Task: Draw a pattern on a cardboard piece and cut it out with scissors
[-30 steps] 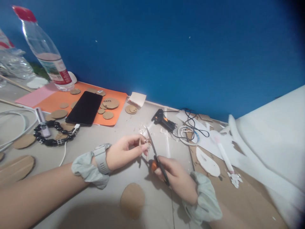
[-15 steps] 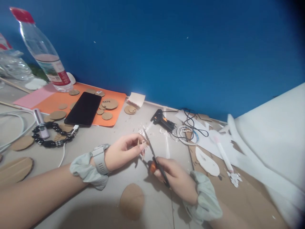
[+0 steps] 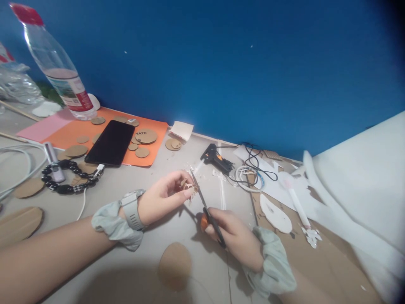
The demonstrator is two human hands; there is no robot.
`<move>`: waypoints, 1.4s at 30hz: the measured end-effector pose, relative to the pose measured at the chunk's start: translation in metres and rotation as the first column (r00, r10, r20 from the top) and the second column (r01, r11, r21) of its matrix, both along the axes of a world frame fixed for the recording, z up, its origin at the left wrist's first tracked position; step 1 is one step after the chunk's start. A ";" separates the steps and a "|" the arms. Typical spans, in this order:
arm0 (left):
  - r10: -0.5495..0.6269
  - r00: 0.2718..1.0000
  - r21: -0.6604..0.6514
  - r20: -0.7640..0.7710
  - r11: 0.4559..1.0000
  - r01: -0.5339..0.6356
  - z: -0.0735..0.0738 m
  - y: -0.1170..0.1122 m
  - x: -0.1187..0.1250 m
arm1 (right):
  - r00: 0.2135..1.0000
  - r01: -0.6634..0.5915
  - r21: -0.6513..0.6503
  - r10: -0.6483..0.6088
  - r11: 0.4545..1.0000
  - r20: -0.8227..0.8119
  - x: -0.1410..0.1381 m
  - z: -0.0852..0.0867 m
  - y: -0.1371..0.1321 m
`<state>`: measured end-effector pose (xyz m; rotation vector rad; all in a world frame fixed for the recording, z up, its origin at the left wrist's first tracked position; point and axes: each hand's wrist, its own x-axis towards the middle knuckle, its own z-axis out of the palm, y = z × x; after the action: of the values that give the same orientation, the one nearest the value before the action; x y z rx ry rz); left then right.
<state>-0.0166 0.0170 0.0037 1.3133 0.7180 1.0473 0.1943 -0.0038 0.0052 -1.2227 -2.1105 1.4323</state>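
My left hand (image 3: 167,194) pinches a small brown-and-white cut piece (image 3: 189,187), perhaps cardboard or paper, between thumb and fingers; much of it is hidden. My right hand (image 3: 232,232) is closed around the black and orange handles of a pair of scissors (image 3: 207,211). The blades point up and away, beside the piece, and I cannot tell whether they touch it. A cardboard disc (image 3: 175,266) lies on the table below my hands. Beyond them rests a black glue gun (image 3: 217,158) with small white scraps around its nozzle.
At left are a water bottle (image 3: 68,86), a black phone (image 3: 111,143) on orange paper (image 3: 147,161), several cardboard discs and a beaded strap (image 3: 66,188). Coiled cables (image 3: 248,177), a white cutout (image 3: 275,214) and a pink-white pen (image 3: 297,202) lie right. A blue wall (image 3: 209,67) stands behind.
The small piece has turned slightly in my left fingers, whose grip has shifted a little. My right hand with the scissors has hardly moved.
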 end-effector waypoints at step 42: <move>-0.045 0.950 0.131 -0.309 0.987 0.090 0.000 -0.004 -0.002 | 0.998 -0.060 0.004 0.060 0.998 0.018 0.000 0.002 0.001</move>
<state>-0.0183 0.0128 0.0042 1.6368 0.8327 0.8615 0.1944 -0.0030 0.0071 -1.1845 -2.1784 1.4456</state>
